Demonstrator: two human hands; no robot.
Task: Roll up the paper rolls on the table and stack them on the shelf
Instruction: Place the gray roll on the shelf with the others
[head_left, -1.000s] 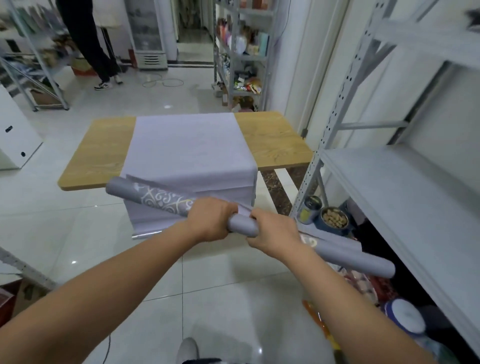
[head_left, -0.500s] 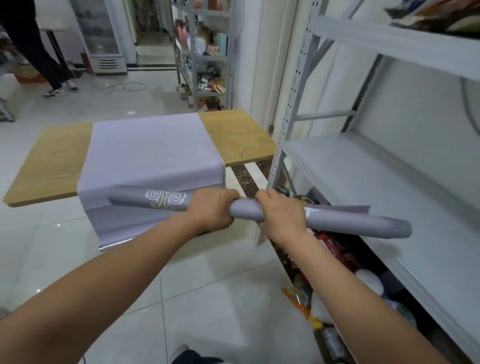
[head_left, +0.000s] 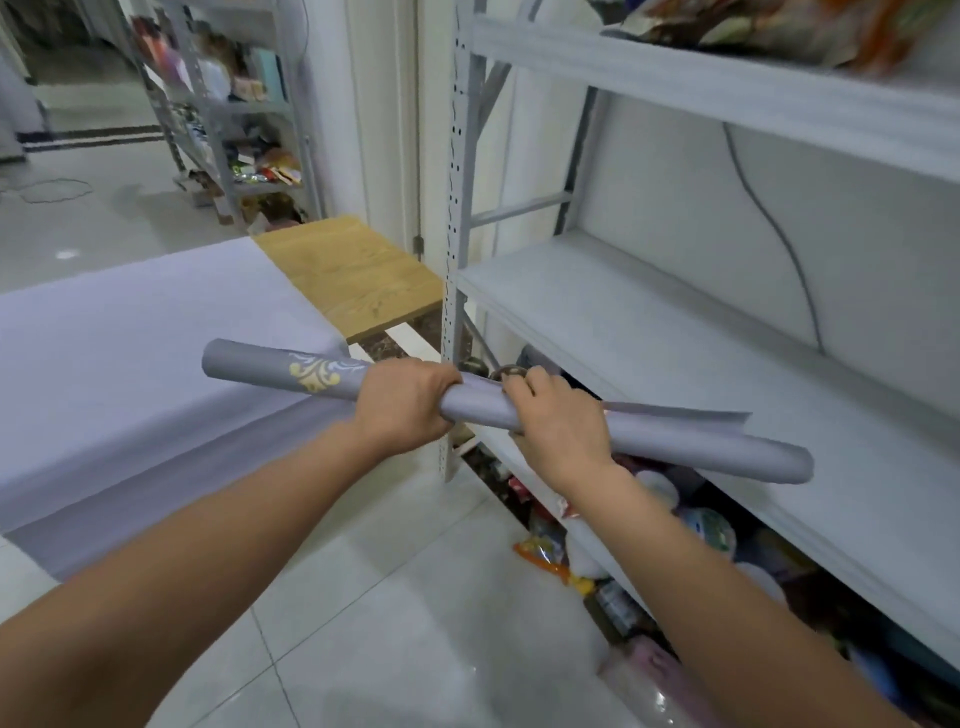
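I hold a rolled grey paper roll (head_left: 691, 444) with a gold and white ornament near its left end, level at waist height. My left hand (head_left: 402, 400) grips it left of the middle. My right hand (head_left: 556, 423) grips it just to the right, and a loose flap of paper sticks out behind that hand. The roll's right end hangs over the front of the white middle shelf (head_left: 675, 332), which is bare. More grey paper (head_left: 145, 353) lies flat over the wooden table (head_left: 358, 270) at the left and droops off its near edge.
The grey metal rack upright (head_left: 454, 234) stands between table and shelf. An upper shelf board (head_left: 727, 88) carries bags. Packets and tubs (head_left: 675, 525) crowd the floor under the middle shelf. A second stocked rack (head_left: 239, 135) stands farther back on the tiled floor.
I have turned right and stepped toward the rack. The roll has swung with me, so its right end now reaches over the middle shelf. Both hands keep their grip.
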